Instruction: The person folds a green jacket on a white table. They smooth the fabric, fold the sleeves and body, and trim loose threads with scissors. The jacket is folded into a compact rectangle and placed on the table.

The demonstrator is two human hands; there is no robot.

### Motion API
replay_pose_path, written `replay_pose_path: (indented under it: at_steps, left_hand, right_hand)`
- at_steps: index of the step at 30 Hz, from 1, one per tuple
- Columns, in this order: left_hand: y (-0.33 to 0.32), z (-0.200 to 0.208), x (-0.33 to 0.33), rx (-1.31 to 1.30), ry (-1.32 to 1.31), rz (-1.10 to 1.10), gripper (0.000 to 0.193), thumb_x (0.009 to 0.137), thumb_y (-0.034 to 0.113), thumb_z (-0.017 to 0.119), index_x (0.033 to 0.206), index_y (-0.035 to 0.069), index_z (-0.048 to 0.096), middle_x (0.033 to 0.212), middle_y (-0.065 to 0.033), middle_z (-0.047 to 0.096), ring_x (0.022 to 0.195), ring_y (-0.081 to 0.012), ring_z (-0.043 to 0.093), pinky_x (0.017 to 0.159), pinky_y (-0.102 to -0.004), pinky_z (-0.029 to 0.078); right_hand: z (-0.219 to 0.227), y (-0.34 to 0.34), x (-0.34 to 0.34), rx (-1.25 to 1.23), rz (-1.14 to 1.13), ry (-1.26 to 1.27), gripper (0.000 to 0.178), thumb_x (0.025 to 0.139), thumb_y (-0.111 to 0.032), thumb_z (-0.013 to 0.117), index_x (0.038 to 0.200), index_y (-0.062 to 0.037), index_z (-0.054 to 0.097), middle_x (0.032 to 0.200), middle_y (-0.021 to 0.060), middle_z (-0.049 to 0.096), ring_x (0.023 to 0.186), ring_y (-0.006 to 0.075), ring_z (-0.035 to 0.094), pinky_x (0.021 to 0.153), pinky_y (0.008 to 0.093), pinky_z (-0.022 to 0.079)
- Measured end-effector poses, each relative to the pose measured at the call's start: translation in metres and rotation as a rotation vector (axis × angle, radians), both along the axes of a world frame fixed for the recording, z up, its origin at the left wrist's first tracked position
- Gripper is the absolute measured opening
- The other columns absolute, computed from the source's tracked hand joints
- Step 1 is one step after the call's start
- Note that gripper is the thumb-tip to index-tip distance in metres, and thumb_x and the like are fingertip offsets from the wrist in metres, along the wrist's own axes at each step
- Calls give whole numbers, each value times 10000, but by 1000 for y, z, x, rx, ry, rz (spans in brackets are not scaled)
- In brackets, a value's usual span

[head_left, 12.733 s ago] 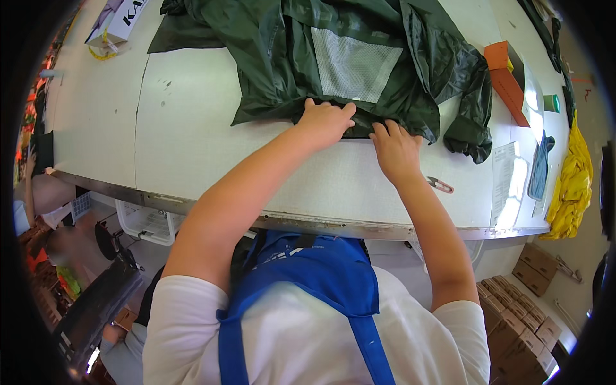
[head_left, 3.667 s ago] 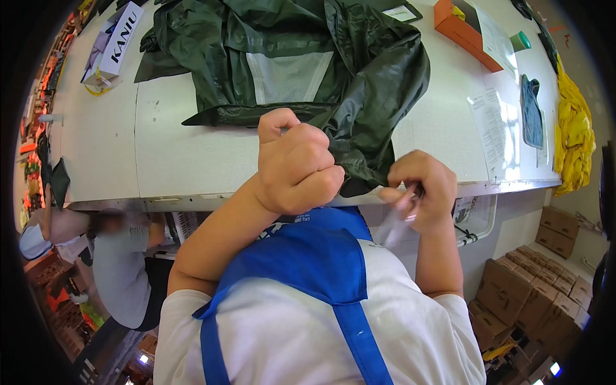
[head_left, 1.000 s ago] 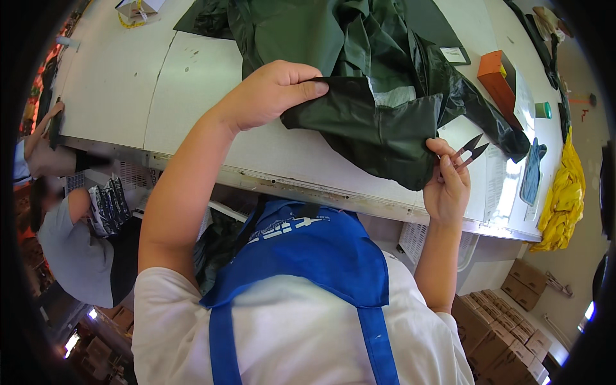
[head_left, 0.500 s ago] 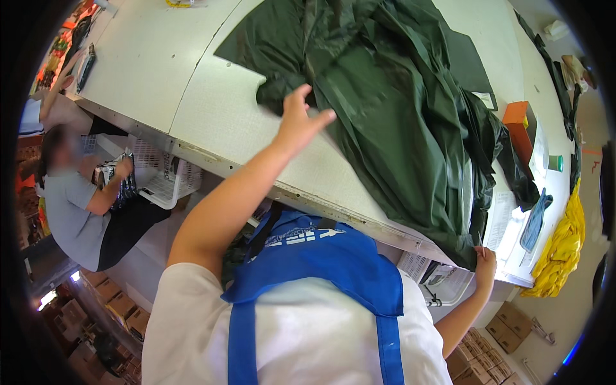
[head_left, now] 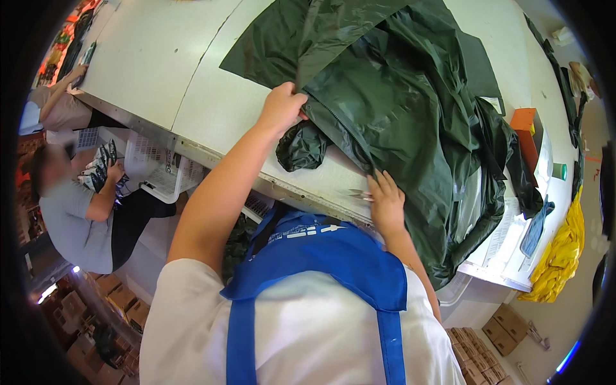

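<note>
A dark green waterproof jacket [head_left: 417, 96] lies spread and creased over the white table. My left hand [head_left: 282, 109] is closed on the edge of its front flap, thumb and fingers pinching the fabric. A zipper [head_left: 350, 131] runs down the front edge between my two hands. At its lower end my right hand [head_left: 388, 202] presses on the fabric, with the silver tips of small thread snips [head_left: 359, 194] sticking out beside the fingers. Their handles are hidden under the hand. A bunched green piece of the jacket [head_left: 301, 146] rests below my left hand.
An orange box [head_left: 525, 131], a green cup [head_left: 559, 171], a blue cloth [head_left: 538, 228] and yellow fabric [head_left: 564, 250] are at the right. At the left, a seated person [head_left: 83, 199] handles dark packages beside a white basket [head_left: 157, 170]. The table's metal edge [head_left: 212, 157] runs before me.
My right hand has left the jacket's lower right corner and moved left to the zipper's lower end. My left hand has gone from spread to pinching the flap, which now lies turned, showing the zipper.
</note>
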State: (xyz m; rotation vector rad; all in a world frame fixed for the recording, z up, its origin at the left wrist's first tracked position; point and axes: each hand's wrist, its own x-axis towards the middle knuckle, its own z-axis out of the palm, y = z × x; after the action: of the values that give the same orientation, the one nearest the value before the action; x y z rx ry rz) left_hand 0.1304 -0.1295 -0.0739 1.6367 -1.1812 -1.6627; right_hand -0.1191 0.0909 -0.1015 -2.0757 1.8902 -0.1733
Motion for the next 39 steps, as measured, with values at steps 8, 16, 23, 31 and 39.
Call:
replay_pose_path:
  at_steps: [8,16,23,31,39]
  left_hand:
    - [17,174,-5,-647,617,-211,421,864,226,646,1217,27,531,1110,-93,594,1002,-197,601,773,-299,488]
    - [63,35,16,-672,-710,-719,826,690,293,775,1406,162,384,1412,-143,369,1292,-353,352,1053,-489,314]
    - [76,-7,58,-49,-53,-459,644,749,-35,669,1337,59,425,944,-44,570,829,-114,557,774,-258,467]
    - [128,81,8,-809,114,-656,360,754,64,723,1096,37,615,1013,-129,632,849,-225,605,835,-318,471]
    - [147,100,-12,-368,327,-151,456,800,43,683,1206,-1,479,1128,-105,521,972,-138,519,787,-258,469]
  right_hand:
    - [171,-22,-154,-220,-436,-1247,157,903,-78,530,1008,-17,629,1076,105,624,967,183,588,901,319,452]
    - [171,-74,-373,-331,-802,-22,292,967,-134,458,1196,-26,604,1138,57,628,1006,180,580,879,275,429]
    - [119,-66,-60,-2,-540,-1044,267,930,-234,509,898,-15,659,740,5,578,654,104,498,643,256,410]
    - [65,-61,49,345,-448,-1607,262,920,-106,571,1157,5,556,1039,44,639,936,87,571,810,221,444]
    - [88,-44,35,158,-532,-1992,225,949,-109,495,1160,-47,544,1036,53,633,856,113,627,697,241,527]
